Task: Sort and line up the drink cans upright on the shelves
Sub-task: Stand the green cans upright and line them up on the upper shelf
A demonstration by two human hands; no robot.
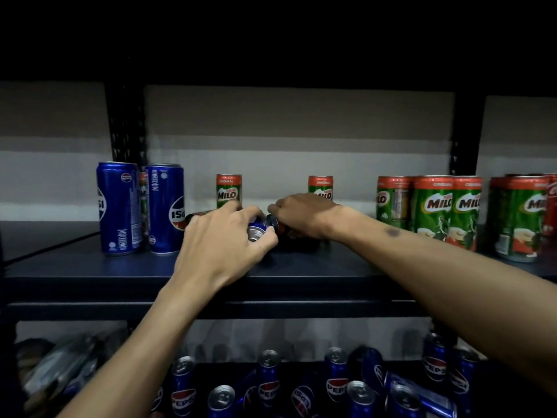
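Observation:
On the dark upper shelf [90, 267] my left hand [223, 242] grips a blue can [256, 233] that lies on its side, silver top facing me. Just right of it my right hand [301, 215] holds a dark red can [275, 226], also lying down, its dark end touching the blue can. Another dark can [196, 217] lies behind my left hand, mostly hidden. Two blue Pepsi cans [119, 206] [165, 206] stand upright at the left. Upright green Milo cans stand behind my hands [228, 190] [320, 184] and in a group to the right [431, 206].
More Milo cans [521, 218] and a red can [551, 200] stand at the far right. Black uprights [126, 125] [464, 131] frame the bay. On the lower shelf are several Pepsi cans [336, 375], some upright and some tipped, and a crumpled plastic bag [57, 372] at the left.

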